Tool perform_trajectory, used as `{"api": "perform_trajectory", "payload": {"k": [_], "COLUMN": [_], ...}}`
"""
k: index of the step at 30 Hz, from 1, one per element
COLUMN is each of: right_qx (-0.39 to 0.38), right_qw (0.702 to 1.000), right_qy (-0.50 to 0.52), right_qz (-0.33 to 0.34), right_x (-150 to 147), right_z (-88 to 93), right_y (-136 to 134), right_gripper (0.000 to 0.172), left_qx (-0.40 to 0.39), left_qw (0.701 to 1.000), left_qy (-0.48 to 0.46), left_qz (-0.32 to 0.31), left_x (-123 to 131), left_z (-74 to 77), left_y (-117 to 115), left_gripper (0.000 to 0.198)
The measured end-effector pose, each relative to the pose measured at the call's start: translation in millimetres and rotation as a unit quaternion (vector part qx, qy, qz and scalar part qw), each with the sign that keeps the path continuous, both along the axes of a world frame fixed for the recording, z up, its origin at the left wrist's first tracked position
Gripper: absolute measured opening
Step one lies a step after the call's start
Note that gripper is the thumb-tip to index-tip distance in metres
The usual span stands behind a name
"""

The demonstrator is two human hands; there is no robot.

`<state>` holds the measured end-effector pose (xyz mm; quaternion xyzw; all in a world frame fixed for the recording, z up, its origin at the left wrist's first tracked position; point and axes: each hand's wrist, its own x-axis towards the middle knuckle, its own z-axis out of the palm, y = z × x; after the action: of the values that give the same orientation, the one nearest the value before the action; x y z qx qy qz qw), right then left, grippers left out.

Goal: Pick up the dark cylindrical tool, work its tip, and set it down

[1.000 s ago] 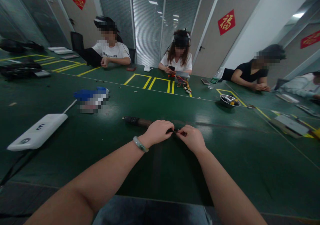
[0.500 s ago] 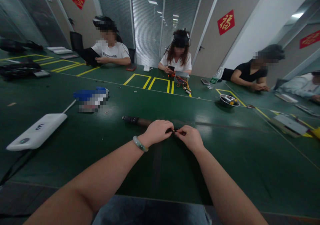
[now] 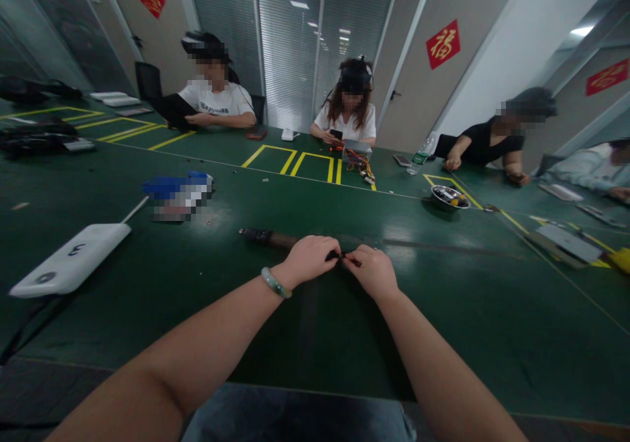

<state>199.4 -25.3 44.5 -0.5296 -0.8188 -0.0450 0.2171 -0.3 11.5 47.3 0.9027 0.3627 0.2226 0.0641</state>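
Note:
My left hand (image 3: 308,260) and my right hand (image 3: 371,271) meet over the green table mat (image 3: 492,311), fingertips pinching a small black part (image 3: 345,256) from both sides. The part is too small and too covered by my fingers to identify. Behind my left hand lies a dark rod-shaped tool (image 3: 268,237) with a black end and a brown shaft, its far end hidden by my hand. A pale green bangle (image 3: 275,282) circles my left wrist.
To the left lie a white flat device (image 3: 71,261) with a thin white stick and a pixelated blue-and-white item (image 3: 177,196). A metal bowl (image 3: 449,197) stands at right. Several seated people work across the table, one beside coloured wires (image 3: 358,163).
My hands stay pinched on the small part, with little movement. The whole view has drifted slightly, and the person in black across the table has shifted their arms.

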Motion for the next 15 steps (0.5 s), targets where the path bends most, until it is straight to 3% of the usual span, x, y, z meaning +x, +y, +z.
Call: {"api": "perform_trajectory", "payload": {"k": [10,15], "right_qx": [0.046,0.046], "right_qw": [0.990,0.981], "right_qy": [-0.130,-0.186], "right_qz": [-0.003,-0.006], "right_x": [-4.8,-7.6], "right_z": [-2.0,-4.1], "right_y": [3.6,4.2], "right_gripper": [0.019,0.025], "left_qx": [0.005,0.014], "left_qw": [1.000,1.000], "left_qy": [0.014,0.007], "left_qz": [0.006,0.024], "left_x": [-0.2,-1.0], "left_z": [-2.1,2.1], "left_y": [0.2,-4.0], "left_gripper": [0.017,0.037]}}
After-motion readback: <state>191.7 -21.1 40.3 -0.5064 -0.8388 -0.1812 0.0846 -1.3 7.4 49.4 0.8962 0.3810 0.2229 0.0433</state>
